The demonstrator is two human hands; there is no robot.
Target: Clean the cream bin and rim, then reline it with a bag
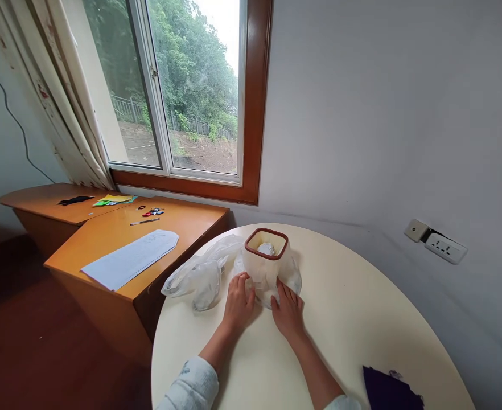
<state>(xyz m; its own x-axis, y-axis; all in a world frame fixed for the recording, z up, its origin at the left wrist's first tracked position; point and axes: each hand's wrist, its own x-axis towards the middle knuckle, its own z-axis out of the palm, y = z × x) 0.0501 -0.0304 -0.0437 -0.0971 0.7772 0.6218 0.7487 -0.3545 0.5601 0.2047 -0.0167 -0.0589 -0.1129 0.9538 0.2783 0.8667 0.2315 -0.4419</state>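
Observation:
A small cream bin with a brown rounded-square rim stands upright on the round table. Something white and crumpled lies inside it. A thin clear plastic bag is bunched around the bin's lower part. At the bin's near left side, my left hand has its fingers curled on the plastic bag. My right hand grips the bag at the near right side, its thumb apart from the fingers. Some fingertips are hidden against the plastic.
More clear plastic bags lie left of the bin. A dark purple cloth lies at the round table's near right. On the wooden desk are white paper sheets, a pen and keys. The wall borders the table's far side.

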